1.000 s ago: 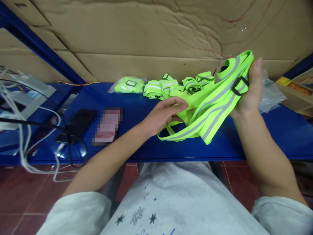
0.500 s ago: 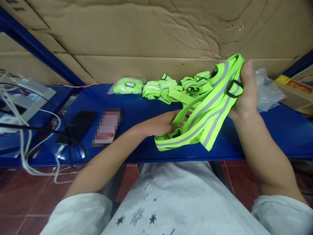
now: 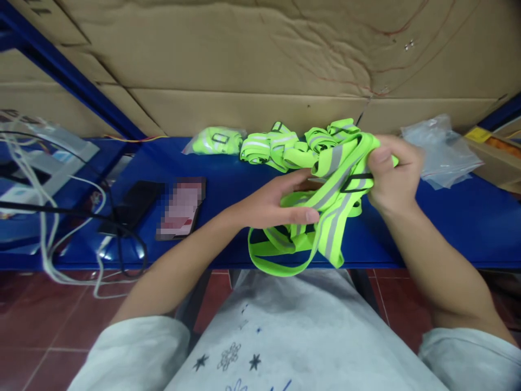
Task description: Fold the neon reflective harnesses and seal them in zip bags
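My right hand [image 3: 396, 171] grips the folded end of a neon yellow-green reflective strap harness [image 3: 336, 168], its thumb pressed beside a black slide buckle [image 3: 356, 183]. Around the hanging straps curls my left hand [image 3: 280, 203], thumb on the near side and fingers partly hidden behind the webbing. A loose loop droops below it near the table's front edge. Just behind lie rolled harnesses of the same kind [image 3: 266, 147], partly covered by the held one. To their left is another harness in a clear plastic bag [image 3: 220, 141].
Empty clear plastic bags [image 3: 443, 152] lie on the blue table [image 3: 228, 250] at the right, beside a cardboard box [image 3: 494, 163]. A phone [image 3: 183, 209], a black device [image 3: 132, 209] and tangled cables [image 3: 44, 233] occupy the left. Cardboard [image 3: 244, 65] lines the back.
My right hand has come down and left, closing over the strap end. My left hand has risen out from behind the straps with its thumb in front. The lower loop hangs looser.
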A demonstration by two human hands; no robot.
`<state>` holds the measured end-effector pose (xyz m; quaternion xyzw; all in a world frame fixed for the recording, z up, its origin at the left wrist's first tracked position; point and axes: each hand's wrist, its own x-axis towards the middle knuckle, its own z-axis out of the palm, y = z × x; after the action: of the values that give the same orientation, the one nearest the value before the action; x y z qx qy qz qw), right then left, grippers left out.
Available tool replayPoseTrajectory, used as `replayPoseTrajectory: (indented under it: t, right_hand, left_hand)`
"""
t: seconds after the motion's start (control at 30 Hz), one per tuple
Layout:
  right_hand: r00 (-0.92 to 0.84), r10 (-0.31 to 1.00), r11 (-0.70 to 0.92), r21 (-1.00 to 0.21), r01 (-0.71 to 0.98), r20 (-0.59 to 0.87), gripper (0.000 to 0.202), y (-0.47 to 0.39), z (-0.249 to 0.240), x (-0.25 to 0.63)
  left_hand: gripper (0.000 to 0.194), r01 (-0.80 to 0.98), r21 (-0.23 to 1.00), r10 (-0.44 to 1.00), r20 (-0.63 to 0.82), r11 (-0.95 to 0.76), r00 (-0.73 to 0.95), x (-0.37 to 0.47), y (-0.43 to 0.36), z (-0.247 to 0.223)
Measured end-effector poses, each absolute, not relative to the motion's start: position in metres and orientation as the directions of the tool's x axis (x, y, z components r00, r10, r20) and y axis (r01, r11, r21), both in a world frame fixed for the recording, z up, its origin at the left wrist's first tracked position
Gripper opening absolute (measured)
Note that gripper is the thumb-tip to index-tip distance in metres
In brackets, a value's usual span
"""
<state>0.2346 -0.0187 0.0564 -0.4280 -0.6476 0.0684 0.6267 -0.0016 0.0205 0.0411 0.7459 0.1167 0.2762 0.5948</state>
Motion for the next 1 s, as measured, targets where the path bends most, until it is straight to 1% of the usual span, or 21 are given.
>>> replayPoseTrajectory:
  t: [0.03,0.1,0.17,0.23,0.33,0.4,0.5,0.57,0.6,0.67,0.7,0.73,0.77,0.8,0.87,0.93,1.0]
  right_hand:
    - [0.140,0.642,0.617,-0.616,0.489,0.754,0.040,-0.022,0.055,0.231]
    - [0.125,0.641,0.599,-0.596,0.536,0.757,0.036,-0.027,0.052,0.224]
    - [0.127,0.633,0.567,-0.570,0.595,0.764,0.038,-0.031,0.049,0.219]
    - [0.122,0.635,0.530,-0.545,0.650,0.763,0.045,-0.034,0.046,0.215]
    - [0.062,0.671,0.513,-0.523,0.681,0.739,0.050,-0.041,0.043,0.210]
    - [0.033,0.705,0.516,-0.545,0.661,0.708,0.045,-0.044,0.043,0.205]
    - [0.082,0.753,0.485,-0.634,0.602,0.653,0.038,-0.044,0.047,0.199]
    - [0.145,0.802,0.446,-0.742,0.501,0.579,0.034,-0.038,0.051,0.198]
    - [0.174,0.847,0.405,-0.821,0.402,0.503,0.033,-0.035,0.054,0.198]
    - [0.165,0.953,0.234,-0.964,0.126,0.253,0.032,-0.027,0.058,0.200]
    - [0.122,0.985,0.122,-0.993,0.001,0.121,0.033,-0.024,0.059,0.202]
    - [0.072,0.997,0.030,-0.997,-0.075,0.025,0.035,-0.021,0.059,0.205]
    - [0.031,0.999,-0.014,-0.996,-0.091,-0.017,0.036,-0.019,0.058,0.207]
    - [0.013,1.000,0.001,-0.999,-0.052,0.000,0.035,-0.017,0.057,0.210]
    - [0.007,0.990,0.139,-0.981,0.136,0.141,0.031,-0.014,0.052,0.214]
    - [-0.031,0.960,0.273,-0.902,0.334,0.279,0.029,-0.013,0.047,0.217]
    - [-0.061,0.928,0.355,-0.822,0.445,0.367,0.032,-0.013,0.045,0.217]
  left_hand:
    - [0.070,-0.136,0.950,0.484,0.263,-0.282,0.835,-0.001,0.018,0.042]
    - [0.073,-0.123,0.937,0.500,0.282,-0.327,0.819,-0.001,0.016,0.044]
    - [0.072,-0.091,0.930,0.529,0.281,-0.356,0.801,-0.001,0.016,0.046]
    - [0.068,-0.028,0.937,0.527,0.220,-0.348,0.821,0.000,0.017,0.047]
    - [0.055,0.089,0.951,0.484,0.069,-0.295,0.872,0.003,0.013,0.043]
    - [0.048,0.109,0.963,0.439,0.012,-0.248,0.899,0.008,0.009,0.035]
    - [0.041,0.054,0.979,0.392,0.029,-0.198,0.919,0.013,0.002,0.025]
    - [0.038,0.033,0.979,0.438,0.060,-0.202,0.897,0.014,0.000,0.022]
    - [0.036,0.038,0.977,0.479,0.069,-0.211,0.875,0.013,0.001,0.023]
    - [0.032,0.061,0.972,0.549,0.075,-0.227,0.833,0.010,0.003,0.025]
    - [0.031,0.073,0.969,0.568,0.076,-0.235,0.819,0.009,0.005,0.026]
    - [0.030,0.080,0.966,0.576,0.081,-0.248,0.813,0.008,0.007,0.027]
    - [0.029,0.080,0.961,0.580,0.093,-0.266,0.810,0.007,0.009,0.027]
    - [0.028,0.076,0.954,0.579,0.111,-0.289,0.808,0.007,0.010,0.027]
    - [0.027,0.064,0.939,0.573,0.151,-0.338,0.805,0.007,0.012,0.025]
    - [0.024,0.045,0.927,0.556,0.185,-0.373,0.810,0.007,0.011,0.023]
    - [0.022,0.037,0.919,0.545,0.200,-0.392,0.814,0.007,0.009,0.024]
